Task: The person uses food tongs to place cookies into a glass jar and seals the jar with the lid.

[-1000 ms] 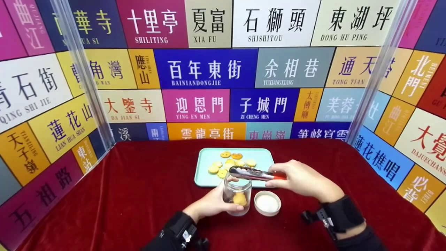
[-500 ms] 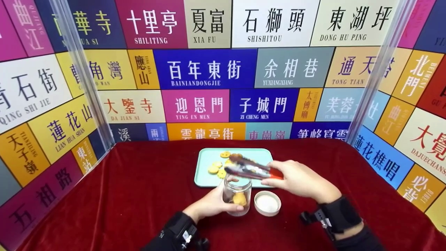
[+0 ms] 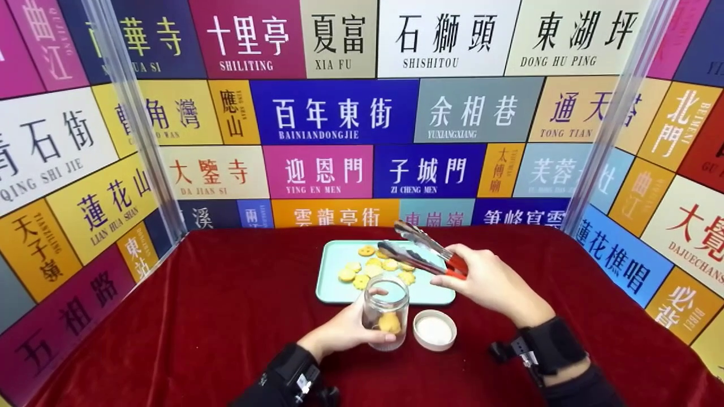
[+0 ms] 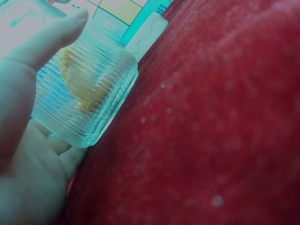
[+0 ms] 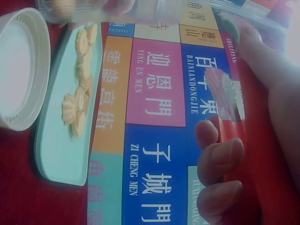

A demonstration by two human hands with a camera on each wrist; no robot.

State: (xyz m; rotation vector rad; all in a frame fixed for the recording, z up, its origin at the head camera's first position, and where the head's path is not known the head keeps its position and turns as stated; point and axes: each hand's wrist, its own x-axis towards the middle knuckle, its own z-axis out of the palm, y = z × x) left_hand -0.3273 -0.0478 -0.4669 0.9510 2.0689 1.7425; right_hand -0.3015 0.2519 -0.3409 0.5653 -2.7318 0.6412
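Observation:
My left hand (image 3: 345, 329) grips a clear ribbed glass jar (image 4: 110, 56) around its side; the jar's mouth is uncovered. Inside, a yellow cookie (image 3: 389, 322) shows through the glass. My right hand (image 3: 492, 282) holds metal tongs (image 3: 421, 246) by their red grips, fingers curled around them. The tongs' two arms are spread with nothing between the tips, above the mint-green tray (image 3: 328, 285). On that tray lie several flower-shaped yellow cookies (image 5: 70, 108).
A round white lid (image 3: 434, 330) lies just right of the jar, inside up. Dark red cloth (image 3: 237, 316) covers the table. Walls of colourful printed signs (image 3: 334, 110) stand behind and at both sides.
The tongs have moved from over the jar's mouth up and right, above the tray, and their arms have spread wider. The left hand and jar have stayed in place.

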